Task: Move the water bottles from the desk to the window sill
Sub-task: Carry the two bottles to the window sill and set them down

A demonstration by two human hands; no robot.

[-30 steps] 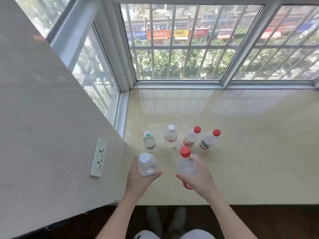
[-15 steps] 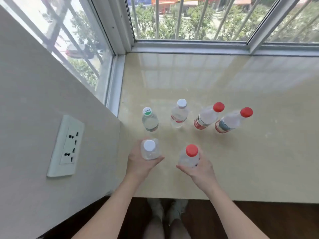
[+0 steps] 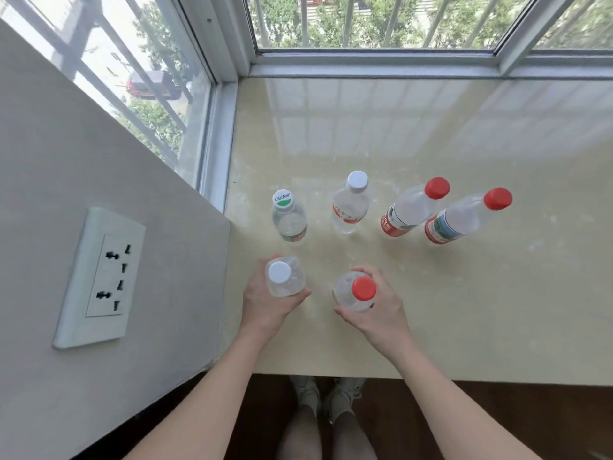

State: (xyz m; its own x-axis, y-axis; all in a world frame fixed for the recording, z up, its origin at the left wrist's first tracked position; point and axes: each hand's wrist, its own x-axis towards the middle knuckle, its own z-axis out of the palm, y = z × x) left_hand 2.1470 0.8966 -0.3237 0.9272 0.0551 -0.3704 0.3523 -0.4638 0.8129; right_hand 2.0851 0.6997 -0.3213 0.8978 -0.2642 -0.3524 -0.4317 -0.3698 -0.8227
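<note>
Water bottles (image 3: 350, 207): four on sill (image 3: 464, 310), left hand (image 3: 267, 305) one, right hand (image 3: 379, 315) one

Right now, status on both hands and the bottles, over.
Left hand grips white-capped bottle; right hand grips red-capped bottle. Both at window sill near edge. Row of four bottles stands just beyond, clear of both.

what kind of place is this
Probably an upstairs room in a flat or office, at a bay window: a wide glossy sill, a barred window looking down on trees and a parked car, and a wall socket beside it.
</note>
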